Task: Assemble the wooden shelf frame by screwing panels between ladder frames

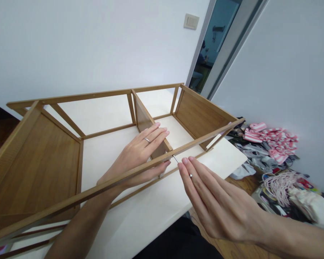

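Note:
A wooden shelf frame [97, 95] lies on its side across a white table, with wooden panels at both ends and one between. My left hand [136, 153] reaches through the frame and grips the middle wooden panel [144, 111] near its front corner, fingers on top and thumb below the front rail [135, 171]. At that same joint, my right hand [216, 194] pinches a thin metal rod [175, 158] whose tip meets the rail. Fingers hide the rod's other end, so its exact kind is unclear. A small shiny metal piece [190, 176] shows between the right fingers.
The white table top [151, 208] extends under the frame, its rounded corner at right. On the wooden floor beyond lie pink-striped cloth [278, 140], plastic bags [244, 169] and a bundle of pale cord [280, 185]. A white wall and doorway stand behind; someone is partly visible through it.

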{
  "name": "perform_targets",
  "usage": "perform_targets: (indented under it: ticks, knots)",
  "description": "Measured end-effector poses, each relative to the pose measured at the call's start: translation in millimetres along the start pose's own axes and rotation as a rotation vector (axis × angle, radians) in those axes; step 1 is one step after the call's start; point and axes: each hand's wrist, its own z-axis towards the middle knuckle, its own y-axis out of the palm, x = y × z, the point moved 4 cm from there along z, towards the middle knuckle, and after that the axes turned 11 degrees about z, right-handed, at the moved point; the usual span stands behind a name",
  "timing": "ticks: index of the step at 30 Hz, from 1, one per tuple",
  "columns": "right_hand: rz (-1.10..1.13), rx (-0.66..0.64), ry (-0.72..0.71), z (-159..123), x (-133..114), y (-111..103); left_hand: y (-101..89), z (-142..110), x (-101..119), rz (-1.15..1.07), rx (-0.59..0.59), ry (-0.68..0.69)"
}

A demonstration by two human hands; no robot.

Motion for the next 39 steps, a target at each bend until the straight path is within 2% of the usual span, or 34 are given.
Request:
perform_targets:
  ticks: [11, 20, 27, 31, 39]
  knots:
    - [0.004, 0.039, 0.025, 4.2, 2.8, -5.0, -0.7, 0.5, 0.2, 0.003, 0.001, -0.006]
    - [-0.099, -0.051, -0.043, 9.2, 0.2, -11.8, -0.5, 0.6, 0.4, 0.013, 0.009, 0.007]
    - [-0.136, -0.046, -0.082, 9.5, 1.9, -14.0, -0.4, 0.5, 0.4, 0.007, 0.007, 0.008]
    - [-0.126, -0.017, -0.027, 9.0, 2.1, -11.9, -0.4, 0.8, 0.1, 0.006, 0.014, 0.005]
    - [-0.047, 0.09, 0.24, 3.8, -5.5, 0.9, 0.2, 0.3, -0.2, 0.012, 0.016, 0.015]
